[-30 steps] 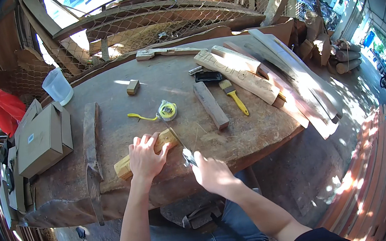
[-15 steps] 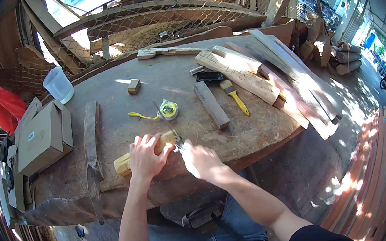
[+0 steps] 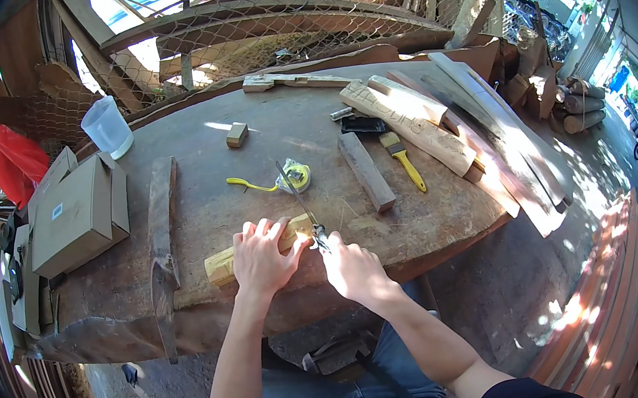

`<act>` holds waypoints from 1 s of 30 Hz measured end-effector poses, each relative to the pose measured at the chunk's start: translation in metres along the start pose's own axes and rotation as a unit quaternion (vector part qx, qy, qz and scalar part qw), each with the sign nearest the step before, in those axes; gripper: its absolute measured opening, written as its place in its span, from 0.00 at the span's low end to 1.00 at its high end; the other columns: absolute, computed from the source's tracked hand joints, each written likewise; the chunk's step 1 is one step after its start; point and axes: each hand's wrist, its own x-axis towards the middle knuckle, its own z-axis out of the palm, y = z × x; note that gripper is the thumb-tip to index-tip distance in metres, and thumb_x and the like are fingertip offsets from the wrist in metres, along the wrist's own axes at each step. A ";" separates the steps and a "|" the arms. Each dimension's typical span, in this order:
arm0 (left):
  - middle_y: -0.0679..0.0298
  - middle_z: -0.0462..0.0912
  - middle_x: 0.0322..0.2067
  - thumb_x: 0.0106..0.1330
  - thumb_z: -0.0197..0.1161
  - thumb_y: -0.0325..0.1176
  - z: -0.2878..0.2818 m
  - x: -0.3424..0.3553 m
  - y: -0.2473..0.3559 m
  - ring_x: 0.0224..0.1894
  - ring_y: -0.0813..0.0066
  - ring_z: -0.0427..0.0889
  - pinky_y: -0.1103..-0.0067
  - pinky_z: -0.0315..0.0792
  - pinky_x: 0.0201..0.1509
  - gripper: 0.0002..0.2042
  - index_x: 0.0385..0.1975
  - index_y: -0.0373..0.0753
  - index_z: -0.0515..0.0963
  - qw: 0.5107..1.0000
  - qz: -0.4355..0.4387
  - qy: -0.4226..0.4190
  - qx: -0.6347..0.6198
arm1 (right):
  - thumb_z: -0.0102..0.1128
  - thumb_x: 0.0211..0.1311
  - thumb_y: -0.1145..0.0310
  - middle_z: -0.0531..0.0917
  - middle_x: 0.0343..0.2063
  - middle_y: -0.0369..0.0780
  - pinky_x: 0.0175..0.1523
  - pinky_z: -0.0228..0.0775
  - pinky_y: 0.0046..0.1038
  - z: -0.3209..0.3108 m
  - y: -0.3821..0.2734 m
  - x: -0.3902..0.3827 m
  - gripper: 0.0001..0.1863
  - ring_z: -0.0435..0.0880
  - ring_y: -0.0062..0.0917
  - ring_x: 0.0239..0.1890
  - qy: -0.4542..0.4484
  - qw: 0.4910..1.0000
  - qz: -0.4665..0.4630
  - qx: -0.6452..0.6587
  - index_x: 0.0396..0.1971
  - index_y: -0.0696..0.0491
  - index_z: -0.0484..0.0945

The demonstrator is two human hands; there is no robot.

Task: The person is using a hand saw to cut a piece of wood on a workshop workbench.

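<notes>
A short block of yellowish wood (image 3: 222,267) lies near the table's front edge. My left hand (image 3: 260,256) is closed over its middle and presses it to the tabletop. In my right hand (image 3: 355,271) is the grip of a hand saw (image 3: 298,191) with a thin, narrow blade. The blade points away from me and crosses the block's right end, close to my left thumb. Whether its teeth are in the wood is too small to tell. Just beyond the block sits a yellow tape measure (image 3: 296,175) with its yellow strap stretched leftward.
Right of the saw are a wooden bar (image 3: 366,170), a yellow-handled paintbrush (image 3: 404,162) and several long boards (image 3: 414,126). A small wood cube (image 3: 237,135) sits farther back. To the left are a long wood strip (image 3: 164,227), cardboard boxes (image 3: 76,217) and a clear plastic cup (image 3: 106,128).
The whole view has shifted, so the scene sits farther right. My right hand and the saw have moved slightly right and toward me relative to the block. My left hand keeps its hold.
</notes>
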 end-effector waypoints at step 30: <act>0.63 0.86 0.43 0.64 0.69 0.57 0.009 -0.001 0.004 0.49 0.61 0.80 0.67 0.68 0.53 0.23 0.50 0.47 0.88 1.000 0.009 0.012 0.003 | 0.48 0.78 0.62 0.87 0.38 0.60 0.53 0.78 0.56 -0.011 0.000 -0.008 0.14 0.88 0.59 0.47 -0.022 1.000 0.020 0.005 0.50 0.58 0.70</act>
